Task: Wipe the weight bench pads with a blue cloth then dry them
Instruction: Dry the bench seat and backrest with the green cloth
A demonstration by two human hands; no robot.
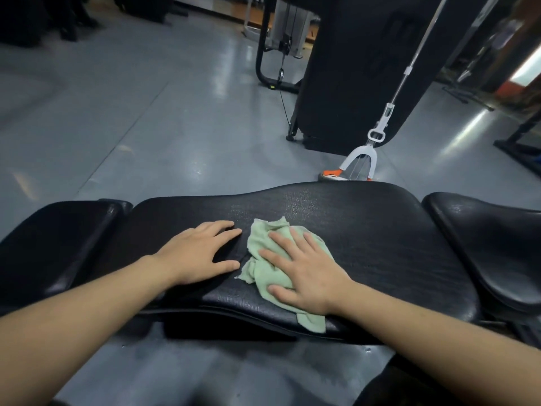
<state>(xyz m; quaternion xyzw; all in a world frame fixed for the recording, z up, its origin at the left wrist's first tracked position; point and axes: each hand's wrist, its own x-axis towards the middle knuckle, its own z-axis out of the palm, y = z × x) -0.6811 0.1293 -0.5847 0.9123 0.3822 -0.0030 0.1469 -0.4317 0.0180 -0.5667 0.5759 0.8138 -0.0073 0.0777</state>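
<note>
The black weight bench lies across the view with a long middle pad (pixel 366 230), a pad at the left (pixel 58 244) and a seat pad at the right (pixel 491 244). A crumpled pale green cloth (pixel 263 244) lies on the middle pad. My right hand (pixel 304 271) presses flat on the cloth with fingers spread. My left hand (pixel 199 250) rests flat on the bare pad just left of the cloth, holding nothing. The pad beyond the cloth glistens with small droplets.
A white-framed mop with an orange head (pixel 360 159) stands on the grey floor just behind the bench. A large black machine (pixel 366 68) and a cable frame (pixel 278 54) stand farther back. Another dark frame (pixel 521 139) is at the right.
</note>
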